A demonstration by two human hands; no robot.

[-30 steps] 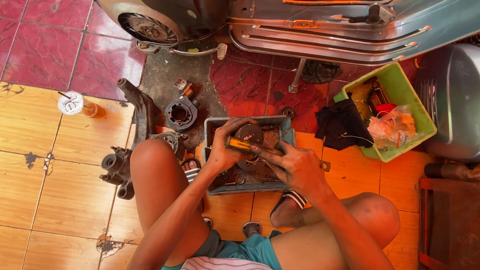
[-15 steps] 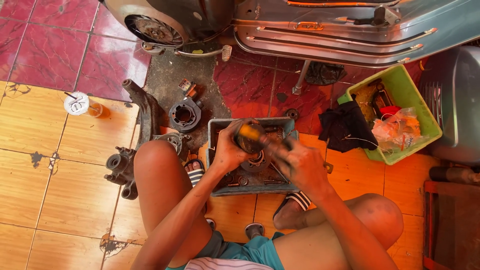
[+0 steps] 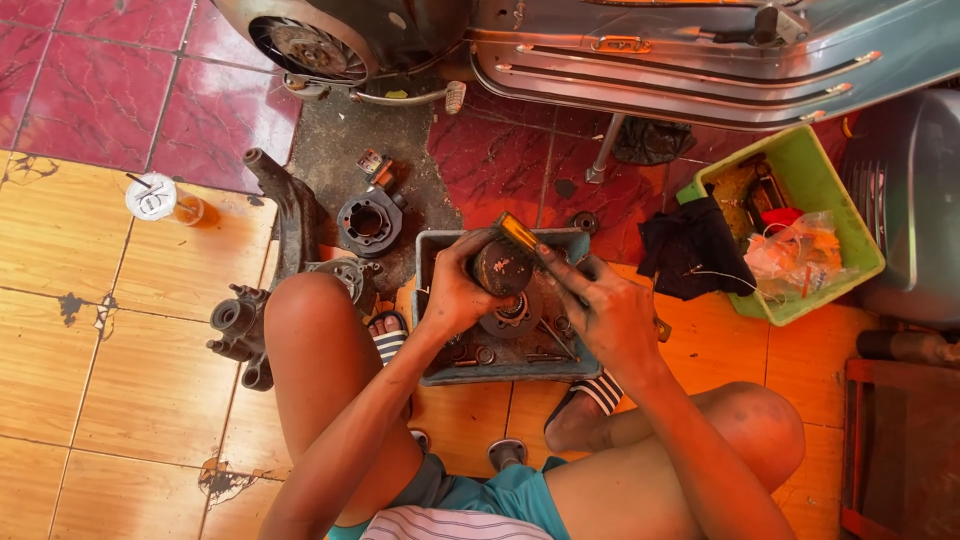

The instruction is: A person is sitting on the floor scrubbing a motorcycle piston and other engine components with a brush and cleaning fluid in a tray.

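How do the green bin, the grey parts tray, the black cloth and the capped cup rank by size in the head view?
Largest to smallest as they look:
1. green bin and grey parts tray, too close to rank, since hands cover part of the tray
2. black cloth
3. capped cup

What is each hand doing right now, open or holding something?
Left hand: closed around a dark round metal part.
Right hand: closed on a yellow-handled brush, held against that part.

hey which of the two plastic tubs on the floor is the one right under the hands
The grey-blue tub between the person's feet, holding dark metal parts. The left hand and right hand work above it; the green tub sits off to the right.
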